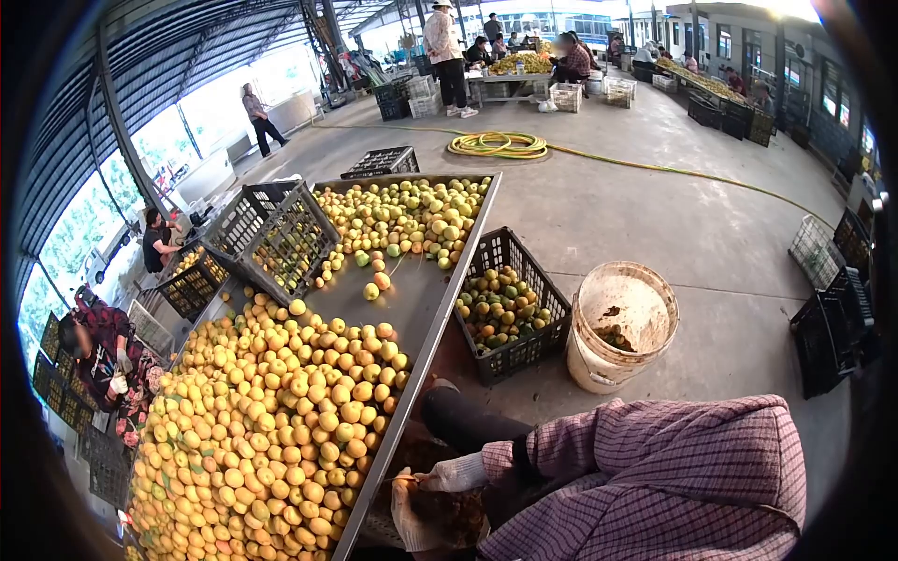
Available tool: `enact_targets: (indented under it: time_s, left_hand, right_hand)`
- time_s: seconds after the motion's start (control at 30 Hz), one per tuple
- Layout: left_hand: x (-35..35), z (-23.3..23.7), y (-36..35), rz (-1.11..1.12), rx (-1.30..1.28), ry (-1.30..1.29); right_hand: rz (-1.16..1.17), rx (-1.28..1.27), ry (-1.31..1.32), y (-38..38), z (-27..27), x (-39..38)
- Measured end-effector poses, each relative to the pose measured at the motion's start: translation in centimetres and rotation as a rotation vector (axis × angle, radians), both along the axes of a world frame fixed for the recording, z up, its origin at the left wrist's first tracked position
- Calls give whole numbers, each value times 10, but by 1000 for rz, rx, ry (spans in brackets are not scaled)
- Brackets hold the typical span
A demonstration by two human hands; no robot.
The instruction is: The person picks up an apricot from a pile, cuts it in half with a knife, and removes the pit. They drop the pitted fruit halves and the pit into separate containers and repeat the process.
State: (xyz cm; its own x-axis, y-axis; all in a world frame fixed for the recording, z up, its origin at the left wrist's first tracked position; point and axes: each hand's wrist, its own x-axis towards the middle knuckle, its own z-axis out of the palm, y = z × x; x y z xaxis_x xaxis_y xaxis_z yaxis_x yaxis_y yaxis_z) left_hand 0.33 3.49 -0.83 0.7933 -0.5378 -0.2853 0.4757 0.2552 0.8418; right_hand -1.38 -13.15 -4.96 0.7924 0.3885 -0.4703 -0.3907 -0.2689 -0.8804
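Note:
My right hand (455, 474), in a white knit glove, is closed with its fingers pinched together low beside the metal sorting table (426, 360). Just below it is my left hand (412, 520), also gloved and closed; a small orange-toned spot shows where the hands meet, too small and dark to name. On the table beside them lies a large heap of round yellow-orange fruit (271, 430) that look like apricots. Farther up the table is a second heap of greener fruit (412, 215), with a black plastic crate (290, 243) tipped on its side between the heaps.
A black crate of darker fruit (505, 309) and a dirty white bucket (599, 365) stand on the floor right of the table. A coiled yellow hose (496, 145) lies beyond. A co-worker (103, 365) sits across the table. Stacked crates (832, 327) stand at far right.

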Motion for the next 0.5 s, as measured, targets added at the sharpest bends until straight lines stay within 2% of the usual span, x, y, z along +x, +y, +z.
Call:
enact_targets:
  time_s: [0.1,0.17,0.2,0.27,0.3,0.33,0.4,0.43,0.47,0.5]
  left_hand:
    - [0,-6,-1,54,-60,31]
    - [2,-28,-7,113,-322,181]
    - [-1,-28,-10,113,-321,182]
    - [-7,-26,-15,81,-421,308]
    - [-1,-38,-13,68,-427,332]
    - [-2,-24,-10,67,-427,331]
    - [-9,17,-5,50,-70,344]
    - [-8,19,-5,49,-71,344]
    - [-7,20,-4,24,-19,214]
    - [-6,21,-2,-2,36,84]
  right_hand:
    - [-95,61,-70,4,5,-14]
    - [-133,-184,-290,19,-20,-22]
    - [-133,-182,-289,28,-43,-20]
    - [-268,-538,-551,43,-128,0]
    - [-316,153,-475,36,-203,21]
    - [-317,152,-476,16,-151,1]
    - [-149,11,-295,15,-27,-5]
    - [-58,-6,-226,6,-12,-4]
    - [-58,-5,-226,4,2,-6]
    - [-74,23,-88,6,16,-11]
